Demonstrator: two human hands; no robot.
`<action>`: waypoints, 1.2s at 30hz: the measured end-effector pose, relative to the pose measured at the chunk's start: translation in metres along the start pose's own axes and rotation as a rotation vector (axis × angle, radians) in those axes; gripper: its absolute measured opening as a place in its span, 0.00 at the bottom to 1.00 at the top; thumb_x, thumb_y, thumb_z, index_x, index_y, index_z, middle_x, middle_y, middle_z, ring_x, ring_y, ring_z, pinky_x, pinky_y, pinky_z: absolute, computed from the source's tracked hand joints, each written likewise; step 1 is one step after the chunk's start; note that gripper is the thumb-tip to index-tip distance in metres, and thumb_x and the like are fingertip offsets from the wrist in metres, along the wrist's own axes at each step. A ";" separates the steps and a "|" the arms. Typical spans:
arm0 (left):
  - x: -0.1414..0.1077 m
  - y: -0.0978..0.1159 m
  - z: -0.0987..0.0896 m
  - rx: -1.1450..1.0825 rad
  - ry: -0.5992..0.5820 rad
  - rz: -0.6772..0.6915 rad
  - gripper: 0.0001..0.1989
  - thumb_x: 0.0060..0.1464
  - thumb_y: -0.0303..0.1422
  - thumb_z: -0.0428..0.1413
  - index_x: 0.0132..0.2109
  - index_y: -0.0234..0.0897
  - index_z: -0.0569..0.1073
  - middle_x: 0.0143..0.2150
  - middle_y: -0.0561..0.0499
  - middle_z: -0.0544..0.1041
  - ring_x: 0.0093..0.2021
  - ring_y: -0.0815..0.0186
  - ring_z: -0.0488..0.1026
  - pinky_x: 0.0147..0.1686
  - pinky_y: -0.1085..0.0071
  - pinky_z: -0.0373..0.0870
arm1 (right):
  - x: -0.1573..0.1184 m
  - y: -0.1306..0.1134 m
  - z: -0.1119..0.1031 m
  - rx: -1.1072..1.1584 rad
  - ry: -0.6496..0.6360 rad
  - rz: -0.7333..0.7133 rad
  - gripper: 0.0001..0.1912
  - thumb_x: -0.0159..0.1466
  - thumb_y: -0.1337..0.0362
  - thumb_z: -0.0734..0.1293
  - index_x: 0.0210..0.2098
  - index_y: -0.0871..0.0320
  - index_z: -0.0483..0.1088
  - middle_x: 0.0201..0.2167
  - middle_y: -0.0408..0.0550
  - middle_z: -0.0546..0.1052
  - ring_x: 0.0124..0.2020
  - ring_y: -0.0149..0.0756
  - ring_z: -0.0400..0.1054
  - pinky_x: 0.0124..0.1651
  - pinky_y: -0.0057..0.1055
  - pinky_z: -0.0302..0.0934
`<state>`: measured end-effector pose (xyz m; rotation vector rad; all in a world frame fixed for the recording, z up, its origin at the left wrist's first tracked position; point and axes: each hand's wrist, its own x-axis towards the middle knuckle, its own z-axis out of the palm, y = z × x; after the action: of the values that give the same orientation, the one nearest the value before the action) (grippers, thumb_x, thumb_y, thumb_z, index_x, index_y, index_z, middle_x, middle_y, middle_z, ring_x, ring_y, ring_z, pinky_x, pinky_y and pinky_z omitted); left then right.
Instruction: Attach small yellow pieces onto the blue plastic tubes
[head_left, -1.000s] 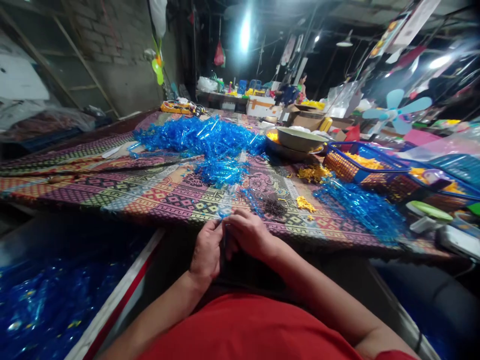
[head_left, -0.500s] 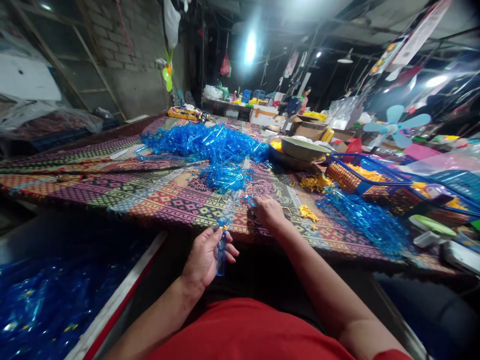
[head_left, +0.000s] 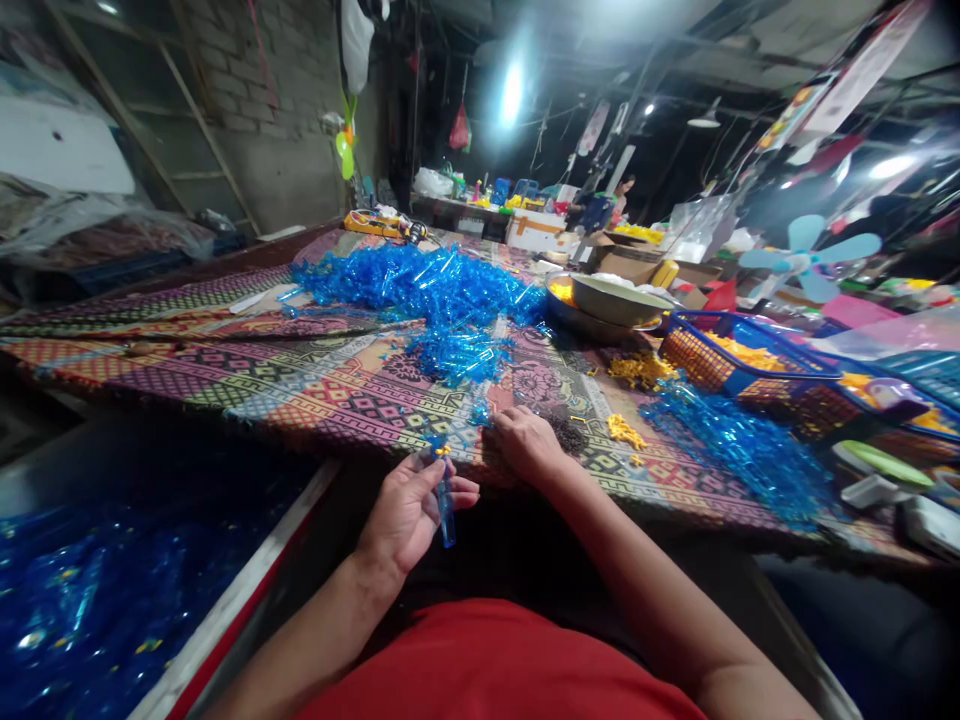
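Observation:
My left hand (head_left: 401, 510) holds a slim, see-through blue plastic piece (head_left: 447, 515) at the table's near edge. Small yellow parts (head_left: 442, 451) show at the top of this piece, by the thumb. My right hand (head_left: 529, 440) is low over the patterned cloth with its fingers drawn together; whatever lies between the fingertips is hidden. Small blue bits (head_left: 481, 411) lie just left of those fingertips. Beside the right hand is a heap of tiny dark pieces (head_left: 568, 430). A big pile of clear blue plastic pieces (head_left: 420, 285) spreads farther back.
Loose yellow parts (head_left: 625, 431) and more blue pieces (head_left: 739, 450) lie on the right. Behind them stand stacked bowls (head_left: 619, 302), a blue basket (head_left: 739, 375) with yellow parts, and a light-blue fan (head_left: 806, 260). A bin of blue pieces (head_left: 82, 590) is below left.
My right hand has moved left and slightly nearer, toward my left hand. The blue piece in my left hand has tilted a little. The whole view has shifted slightly.

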<state>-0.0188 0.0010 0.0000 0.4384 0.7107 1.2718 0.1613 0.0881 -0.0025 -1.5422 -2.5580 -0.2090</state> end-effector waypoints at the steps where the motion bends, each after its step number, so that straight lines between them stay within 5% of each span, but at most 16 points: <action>1: 0.000 0.000 0.001 -0.001 -0.009 -0.005 0.08 0.44 0.27 0.60 0.32 0.33 0.67 0.28 0.53 0.73 0.27 0.61 0.76 0.30 0.64 0.73 | 0.003 0.000 0.001 0.035 0.005 0.021 0.11 0.64 0.65 0.58 0.38 0.60 0.70 0.36 0.55 0.74 0.40 0.41 0.65 0.41 0.31 0.56; 9: 0.002 0.002 0.002 0.021 -0.036 0.000 0.08 0.44 0.27 0.61 0.33 0.33 0.69 0.28 0.53 0.73 0.28 0.62 0.76 0.31 0.63 0.74 | 0.008 0.005 -0.002 0.304 0.079 0.107 0.12 0.62 0.67 0.61 0.43 0.64 0.69 0.39 0.58 0.75 0.41 0.41 0.68 0.43 0.36 0.61; 15: 0.003 -0.004 0.010 0.099 -0.067 0.081 0.12 0.45 0.29 0.61 0.39 0.33 0.72 0.33 0.50 0.75 0.28 0.65 0.75 0.32 0.64 0.74 | -0.022 -0.021 -0.019 1.500 0.116 0.237 0.15 0.54 0.59 0.70 0.40 0.59 0.71 0.33 0.46 0.77 0.30 0.32 0.70 0.34 0.30 0.65; 19: 0.001 -0.007 0.018 0.164 -0.050 0.120 0.14 0.44 0.30 0.61 0.41 0.32 0.73 0.33 0.49 0.76 0.27 0.68 0.74 0.29 0.69 0.74 | -0.035 -0.038 -0.022 1.865 0.054 0.284 0.16 0.52 0.59 0.72 0.39 0.58 0.71 0.31 0.45 0.76 0.27 0.31 0.69 0.32 0.31 0.65; 29: -0.003 -0.011 0.034 0.230 -0.027 0.197 0.16 0.43 0.32 0.62 0.42 0.36 0.75 0.35 0.50 0.78 0.27 0.68 0.74 0.26 0.73 0.72 | -0.044 -0.039 -0.021 1.855 0.112 0.308 0.16 0.53 0.60 0.71 0.39 0.59 0.71 0.32 0.46 0.76 0.26 0.30 0.68 0.30 0.30 0.66; 36: -0.001 -0.016 0.038 0.275 -0.086 0.230 0.16 0.45 0.30 0.61 0.44 0.36 0.76 0.39 0.49 0.78 0.39 0.63 0.75 0.37 0.73 0.72 | -0.048 -0.040 -0.025 1.731 0.190 0.267 0.13 0.54 0.60 0.71 0.39 0.56 0.73 0.34 0.45 0.77 0.33 0.34 0.71 0.38 0.32 0.67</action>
<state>0.0187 -0.0014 0.0164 0.8138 0.7815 1.3653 0.1491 0.0229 0.0108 -0.8764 -1.2704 1.3626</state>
